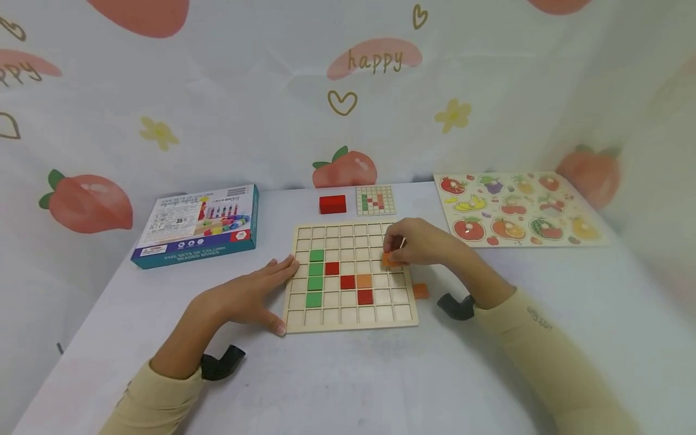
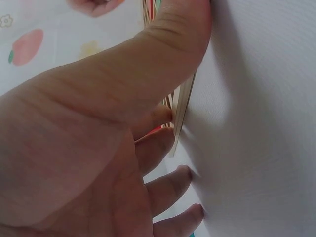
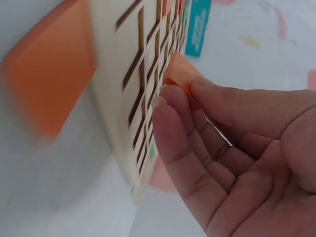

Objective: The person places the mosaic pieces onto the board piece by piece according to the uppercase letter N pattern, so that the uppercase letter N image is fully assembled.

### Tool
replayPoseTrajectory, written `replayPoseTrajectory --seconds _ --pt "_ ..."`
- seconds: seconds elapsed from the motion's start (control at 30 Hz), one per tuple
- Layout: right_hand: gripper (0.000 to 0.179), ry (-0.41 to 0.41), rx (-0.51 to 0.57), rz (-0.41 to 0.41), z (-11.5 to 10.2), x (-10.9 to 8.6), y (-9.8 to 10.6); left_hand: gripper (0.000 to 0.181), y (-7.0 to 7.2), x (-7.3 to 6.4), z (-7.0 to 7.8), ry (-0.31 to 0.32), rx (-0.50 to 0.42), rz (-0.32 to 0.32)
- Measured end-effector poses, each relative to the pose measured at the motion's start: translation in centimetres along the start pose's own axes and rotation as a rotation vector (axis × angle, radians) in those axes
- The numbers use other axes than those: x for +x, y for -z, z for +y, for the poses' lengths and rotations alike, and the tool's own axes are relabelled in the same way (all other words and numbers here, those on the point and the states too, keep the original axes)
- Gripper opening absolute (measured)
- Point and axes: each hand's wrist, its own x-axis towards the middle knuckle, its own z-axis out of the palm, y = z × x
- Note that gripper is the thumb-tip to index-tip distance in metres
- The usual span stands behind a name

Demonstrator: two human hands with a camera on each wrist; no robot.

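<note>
A wooden grid board (image 1: 331, 315) lies flat on the white table, with green tiles (image 1: 315, 283) in a column at its left, red tiles (image 1: 347, 282) stepping down diagonally and one orange tile (image 1: 364, 281) beside them. Between thumb and fingers, my right hand (image 1: 421, 243) pinches another orange tile (image 3: 181, 71), tilted over the board's right side. My left hand (image 1: 244, 296) rests along the left edge, fingers spread and fairly straight, the thumb at the near corner. One more orange tile (image 1: 421, 290) lies just off the right edge; the right wrist view shows it large and blurred.
Behind the board are a red block or stack (image 1: 332, 204) and a small pattern card (image 1: 375, 200) with a coloured grid. At the left lies a boxed bead set (image 1: 198, 226). A fruit puzzle board (image 1: 516, 211) lies at the back right, before a printed cloth (image 1: 261, 90).
</note>
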Motion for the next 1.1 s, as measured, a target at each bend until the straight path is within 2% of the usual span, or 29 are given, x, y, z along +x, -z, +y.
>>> replayPoseTrajectory --seconds 0.23,0.43,0.5,0.67,0.77,0.83,0.97,1.1 --pt "0.01 0.067 -0.065 -0.021 -2.1 2.7 -1.7 0.121 -0.1 -0.2 0.1 -0.004 -0.011 0.005" --pt "0.008 0.028 -0.191 -0.019 -3.0 3.2 -2.6 0.121 0.0 -0.3 0.1 -0.012 -0.007 0.007" --pt "0.006 0.027 -0.221 -0.003 -3.0 2.8 -2.6 0.121 0.1 -0.3 0.1 -0.011 -0.005 0.007" --pt "0.019 0.052 -0.238 0.055 -1.9 1.0 -1.9 0.121 0.1 -0.2 0.0 -0.005 0.001 0.006" --pt "0.011 0.028 -0.217 0.057 -0.8 -0.4 -1.2 0.121 0.1 -0.2 0.0 -0.004 -0.003 0.004" --pt "0.003 0.001 -0.195 0.025 -0.2 -1.3 -0.8 0.122 0.1 -0.1 0.0 -0.003 -0.003 0.001" --pt "0.009 -0.042 -0.173 -0.08 1.2 -3.2 -0.1 0.121 0.1 -0.1 0.0 -0.008 0.005 -0.001" --pt "0.014 -0.037 -0.157 -0.163 2.4 -4.2 -0.3 0.12 0.2 -0.2 0.1 -0.013 0.003 -0.002"
